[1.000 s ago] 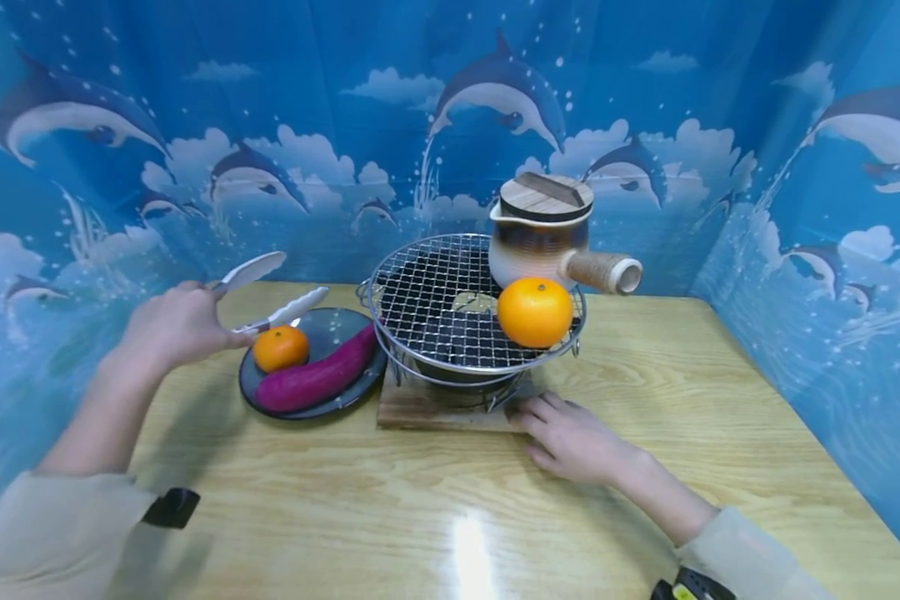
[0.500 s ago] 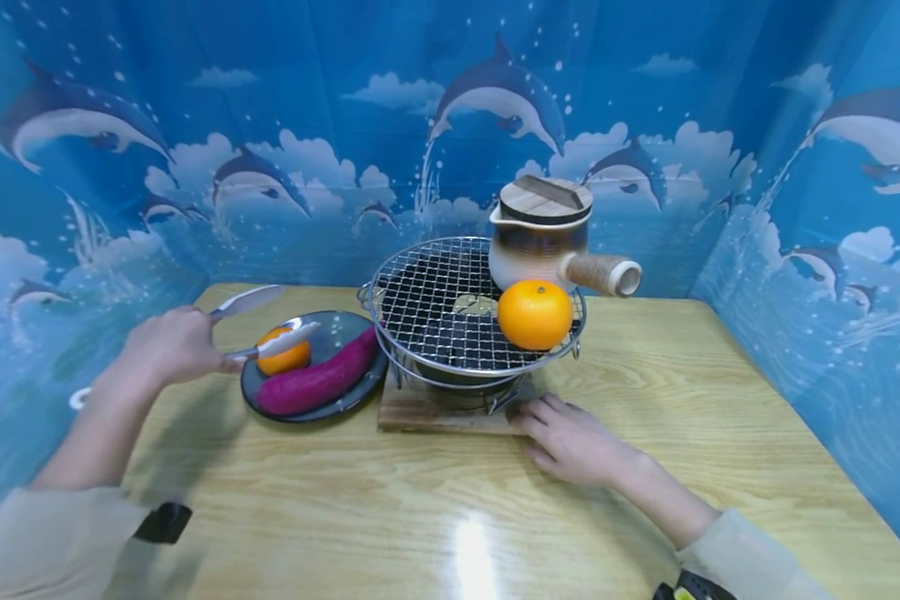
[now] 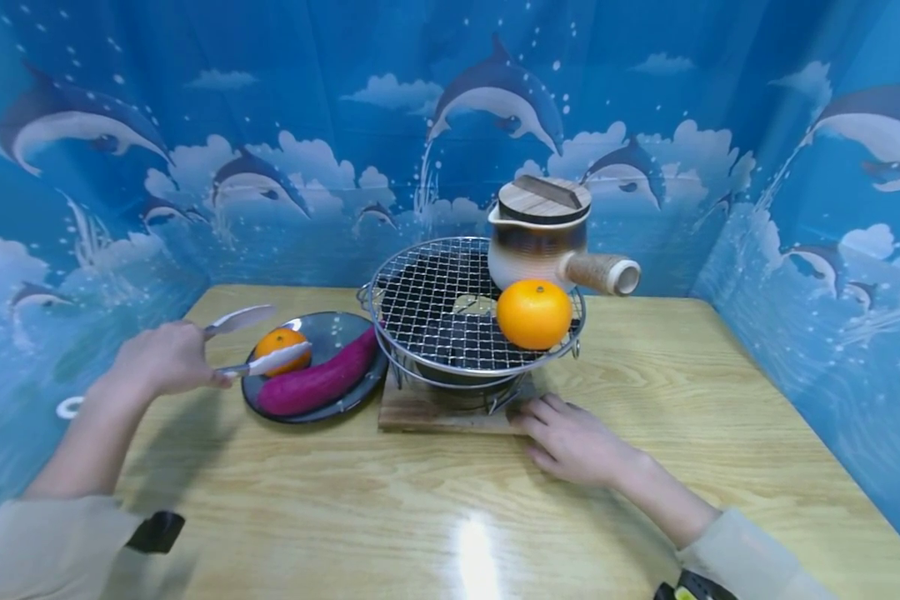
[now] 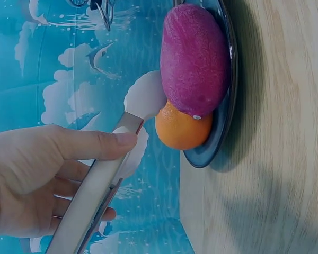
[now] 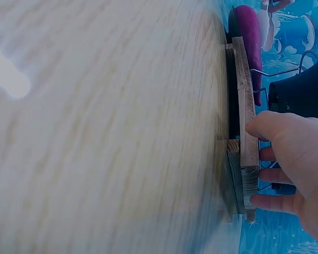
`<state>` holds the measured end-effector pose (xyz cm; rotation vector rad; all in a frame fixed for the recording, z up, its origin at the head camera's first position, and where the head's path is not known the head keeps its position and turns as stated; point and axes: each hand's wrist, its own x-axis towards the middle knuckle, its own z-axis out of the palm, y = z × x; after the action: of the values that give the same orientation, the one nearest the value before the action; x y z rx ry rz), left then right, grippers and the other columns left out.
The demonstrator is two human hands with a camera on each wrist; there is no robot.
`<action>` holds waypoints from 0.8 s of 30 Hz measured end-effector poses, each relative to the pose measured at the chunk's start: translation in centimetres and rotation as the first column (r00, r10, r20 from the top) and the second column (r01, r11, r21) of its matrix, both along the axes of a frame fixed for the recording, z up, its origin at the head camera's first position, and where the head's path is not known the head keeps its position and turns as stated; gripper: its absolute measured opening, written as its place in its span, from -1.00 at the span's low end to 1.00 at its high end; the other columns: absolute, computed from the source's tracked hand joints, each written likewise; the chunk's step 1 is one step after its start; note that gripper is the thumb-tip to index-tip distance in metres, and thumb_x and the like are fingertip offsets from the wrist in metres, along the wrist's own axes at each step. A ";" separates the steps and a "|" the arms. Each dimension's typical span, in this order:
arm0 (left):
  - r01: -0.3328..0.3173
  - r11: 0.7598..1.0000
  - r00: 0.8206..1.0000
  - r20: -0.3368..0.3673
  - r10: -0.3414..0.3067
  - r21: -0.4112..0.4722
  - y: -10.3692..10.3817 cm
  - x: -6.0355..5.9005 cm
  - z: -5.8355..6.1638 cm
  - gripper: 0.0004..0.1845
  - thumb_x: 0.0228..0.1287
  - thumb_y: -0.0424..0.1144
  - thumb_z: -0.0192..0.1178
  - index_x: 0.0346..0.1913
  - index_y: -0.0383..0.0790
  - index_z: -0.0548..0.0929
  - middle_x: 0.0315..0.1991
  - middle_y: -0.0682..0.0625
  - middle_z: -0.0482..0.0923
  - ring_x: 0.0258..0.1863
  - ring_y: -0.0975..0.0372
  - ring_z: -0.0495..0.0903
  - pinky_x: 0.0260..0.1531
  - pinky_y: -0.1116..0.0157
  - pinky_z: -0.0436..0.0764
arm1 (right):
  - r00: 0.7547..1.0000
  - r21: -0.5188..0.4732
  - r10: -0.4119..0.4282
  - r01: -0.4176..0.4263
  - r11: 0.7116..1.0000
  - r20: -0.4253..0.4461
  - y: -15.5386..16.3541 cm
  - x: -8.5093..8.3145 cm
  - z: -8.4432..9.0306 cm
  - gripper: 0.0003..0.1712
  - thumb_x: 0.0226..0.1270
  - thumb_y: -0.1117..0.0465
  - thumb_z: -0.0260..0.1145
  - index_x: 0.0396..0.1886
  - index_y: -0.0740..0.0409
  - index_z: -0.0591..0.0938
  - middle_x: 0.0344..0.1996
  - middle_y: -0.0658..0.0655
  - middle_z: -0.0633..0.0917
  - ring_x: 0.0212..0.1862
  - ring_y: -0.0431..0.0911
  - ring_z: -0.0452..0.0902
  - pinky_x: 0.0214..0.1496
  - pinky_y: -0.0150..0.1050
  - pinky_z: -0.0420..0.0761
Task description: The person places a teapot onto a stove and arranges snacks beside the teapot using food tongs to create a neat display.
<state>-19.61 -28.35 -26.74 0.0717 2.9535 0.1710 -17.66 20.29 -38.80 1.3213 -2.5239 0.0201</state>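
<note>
Two hands in frame. Left hand (image 3: 161, 360) at middle left grips the tongs (image 3: 258, 340), fingers curled round the handles, thumb on top in the left wrist view. Tong tips are apart: one white tip lies across the front of the small orange (image 3: 281, 347), the other sits behind and above it, so the fruit is between them, not yet pinched. Tongs' long axis runs left to right, pointing at the plate (image 3: 341, 329). Left hand is the nearer one to it.

Plate at centre left holds the small orange plus a purple sweet potato (image 3: 317, 382), touching each other, potato lying diagonally toward the grill (image 3: 438, 312).

Grill carries a big orange (image 3: 534, 313) at its right front and a lidded pot (image 3: 542, 233) behind.

Right hand (image 3: 576, 439), fingers straight, rests on the table (image 3: 435, 517) touching the wood board (image 5: 245, 106) under the grill.
</note>
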 end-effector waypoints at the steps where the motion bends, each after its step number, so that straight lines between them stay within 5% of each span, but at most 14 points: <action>1: -0.001 1.000 1.000 0.001 0.001 0.000 0.0 0.0 0.0 -0.40 -0.22 0.15 0.43 -0.41 -0.38 0.53 -0.56 -0.08 0.38 -0.59 0.11 0.31 -0.65 0.24 0.34 | 1.000 -0.001 0.002 -0.002 1.000 -0.002 0.0 0.0 0.0 -0.57 0.08 0.12 0.34 -0.01 0.12 0.58 -0.05 0.10 0.54 -0.02 -0.02 0.43 -0.02 -0.14 0.52; 24: -0.002 1.000 0.998 0.058 0.002 0.006 -0.7 -0.5 -0.5 -0.20 -0.28 0.18 0.44 -0.18 -0.52 0.54 -0.38 -0.23 0.53 -0.48 0.05 0.44 -0.56 0.13 0.48 | 1.000 -0.010 -0.003 0.003 1.000 0.004 0.0 -0.1 -0.2 -0.57 0.08 0.12 0.34 -0.02 0.12 0.58 -0.04 0.10 0.55 -0.01 -0.01 0.44 -0.01 -0.13 0.52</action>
<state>-20.09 -29.04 -27.22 0.0639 2.8959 0.1786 -17.79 20.30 -39.03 1.3151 -2.5259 0.0344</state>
